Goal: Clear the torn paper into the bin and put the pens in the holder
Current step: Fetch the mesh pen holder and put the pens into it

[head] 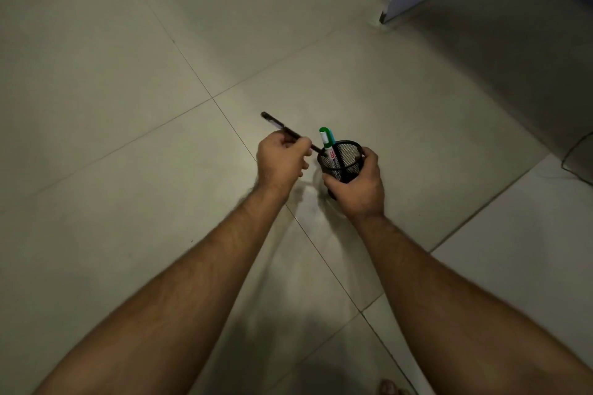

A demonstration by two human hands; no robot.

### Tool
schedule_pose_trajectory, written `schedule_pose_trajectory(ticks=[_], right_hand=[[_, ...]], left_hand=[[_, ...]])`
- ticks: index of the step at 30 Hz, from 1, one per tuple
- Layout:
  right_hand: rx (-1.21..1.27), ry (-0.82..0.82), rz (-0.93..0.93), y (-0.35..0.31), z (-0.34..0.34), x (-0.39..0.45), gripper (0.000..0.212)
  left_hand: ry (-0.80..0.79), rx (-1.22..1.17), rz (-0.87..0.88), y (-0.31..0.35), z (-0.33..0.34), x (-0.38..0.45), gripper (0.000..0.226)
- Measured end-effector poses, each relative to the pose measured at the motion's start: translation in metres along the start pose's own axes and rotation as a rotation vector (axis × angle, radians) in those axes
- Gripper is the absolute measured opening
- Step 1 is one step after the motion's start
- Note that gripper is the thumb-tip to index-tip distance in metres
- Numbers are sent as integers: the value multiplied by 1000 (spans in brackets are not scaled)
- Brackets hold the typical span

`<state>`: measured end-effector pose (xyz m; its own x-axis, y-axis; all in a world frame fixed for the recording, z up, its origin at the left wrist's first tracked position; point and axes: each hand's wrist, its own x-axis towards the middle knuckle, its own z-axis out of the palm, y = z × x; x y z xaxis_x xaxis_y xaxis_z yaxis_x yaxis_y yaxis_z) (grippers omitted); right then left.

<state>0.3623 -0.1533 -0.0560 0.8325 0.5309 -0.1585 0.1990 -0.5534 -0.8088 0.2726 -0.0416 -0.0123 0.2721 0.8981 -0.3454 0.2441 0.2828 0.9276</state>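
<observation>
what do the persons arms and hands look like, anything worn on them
Both forearms are bare from the bottom edge of the picture to the wrists, with no sleeves in view, and show visible hair. The left hand and the right hand wear no gloves. No watch, band or ring can be seen on the sides that show.

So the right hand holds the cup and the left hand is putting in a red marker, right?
Not quite. The head view shows the left hand holding a black pen, not a red marker. The right hand does hold the cup.

black mesh holder (345, 160); green-capped marker (328, 141)
</observation>
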Motion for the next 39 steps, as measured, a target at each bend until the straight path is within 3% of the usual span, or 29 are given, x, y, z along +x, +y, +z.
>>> schedule_pose_trajectory(ticks=[4,6,9,11,13,15,20,25,30,32,35,39], right_hand=[[57,-47,-10,-4,5,0,82],[80,-56,-5,-5,6,2,84],[62,-47,12,-2,7,4,82],[62,-55,19,-2,8,3,82],[81,-69,29,-6,12,1,81],[95,-84,32,-9,16,1,82],[97,-80,16,-12,24,4,81],[77,-16,3,-6,31,5,83],[88,-16,-8,-14,39,4,82],[90,-15,-8,-16,41,4,82],[84,13,4,-17,41,5,79],[54,-25,-16,-22,42,3,82]], left_hand=[[-146,298,93,-7,17,-8,10],[-165,218,87,-11,18,-12,18],[-19,-81,69,-18,2,-10,19],[108,-89,37,-31,-12,-4,12],[230,47,-34,-47,-28,4,4],[246,232,-89,-63,-41,10,7],[20,855,-33,-83,-43,11,19],[-8,1030,102,-75,-24,12,26],[-35,1161,51,-70,-11,12,32],[-7,1094,7,-67,-8,13,29],[145,779,-103,-58,-15,15,30],[276,409,-58,-37,-39,16,19]])
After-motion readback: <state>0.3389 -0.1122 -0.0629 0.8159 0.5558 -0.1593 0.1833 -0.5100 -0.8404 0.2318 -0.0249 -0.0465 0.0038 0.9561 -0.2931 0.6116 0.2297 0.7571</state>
